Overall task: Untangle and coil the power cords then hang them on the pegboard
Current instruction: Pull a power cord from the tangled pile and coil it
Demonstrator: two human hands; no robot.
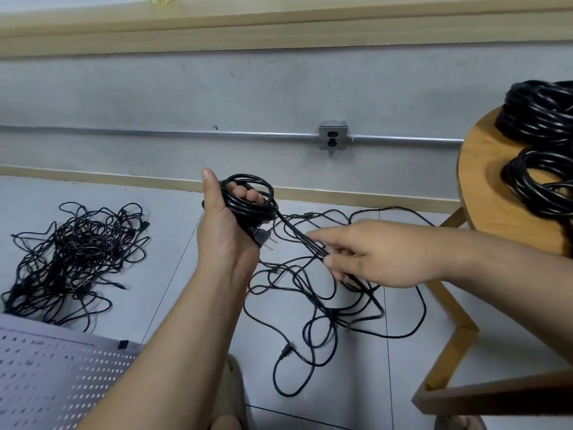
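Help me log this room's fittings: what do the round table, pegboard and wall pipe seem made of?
Round table: wood, going by its tan colour and faint grain, smooth matte finish. Pegboard: pale grey perforated sheet, probably painted metal, possibly plastic. Wall pipe: metal, judging by its silvery dull sheen.

My left hand [226, 228], centre frame, thumb up, grips small black coil [251, 200]; plug [263, 238] with prongs pokes out below fingers. Strand [297, 234] runs straight from coil down-right into my right hand [372, 252], which pinches it, index finger extended. Loose cords [310, 305] sprawl on floor beneath. Tangled pile [74, 252] at left. Pegboard [46, 383] lower left. Two coiled bundles [542, 113] on round wooden table [483, 193], right edge. Wall outlet [333, 138] above centre.
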